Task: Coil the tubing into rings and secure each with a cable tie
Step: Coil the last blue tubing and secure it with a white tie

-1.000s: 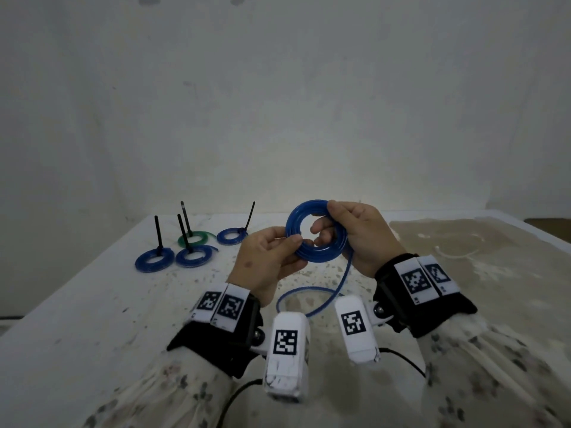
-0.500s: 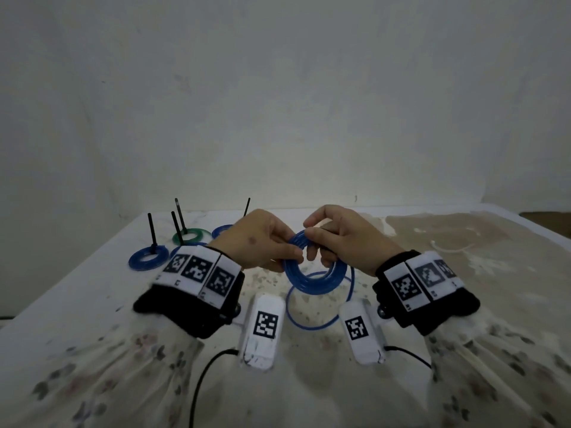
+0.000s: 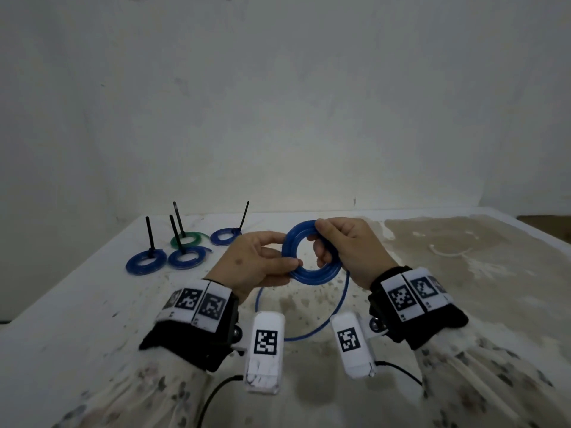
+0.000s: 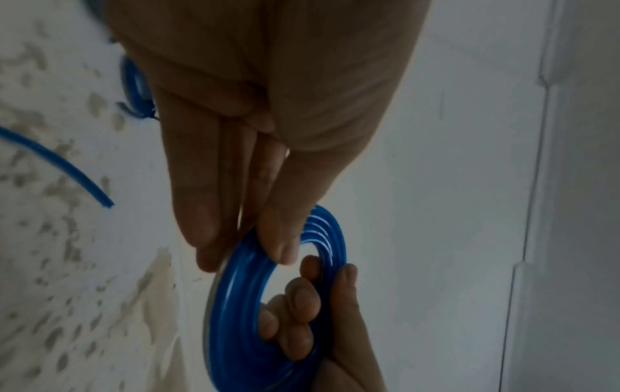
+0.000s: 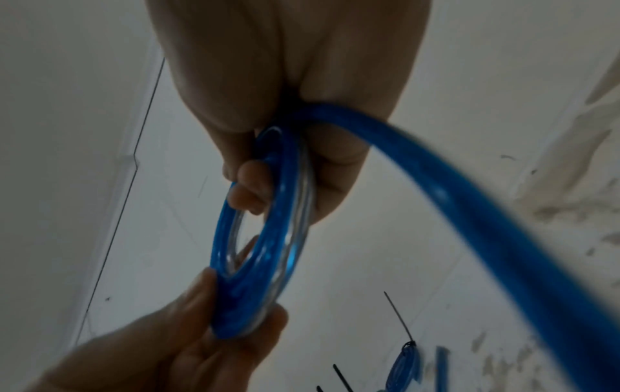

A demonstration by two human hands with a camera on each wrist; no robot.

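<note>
A coil of blue tubing (image 3: 312, 274) stands upright in the air between both hands, above the white table (image 3: 92, 319). My left hand (image 3: 282, 253) pinches its left side between thumb and fingers (image 4: 208, 212). My right hand (image 3: 321, 242) grips the right side, thumb on top and fingers curled through the hole (image 4: 302, 299). From the right hand a loose tail of tubing (image 3: 327, 321) hangs down and loops over the table; its cut end (image 4: 107, 204) shows in the left wrist view. The right wrist view shows the coil (image 5: 261, 238) edge-on and the tail (image 5: 469, 212) sweeping right.
At the back left of the table lie several tied rings: blue (image 3: 145, 263), blue (image 3: 187, 258), green (image 3: 185, 239) and blue (image 3: 223, 236), each with a black cable-tie tail (image 3: 150, 233) sticking up. A pale curved strand (image 3: 448, 252) lies at the right. A wall rises behind.
The coil hung below the fingertips half a second ago; it now stands higher between the hands. My left hand has shifted its pinch to the coil's left side.
</note>
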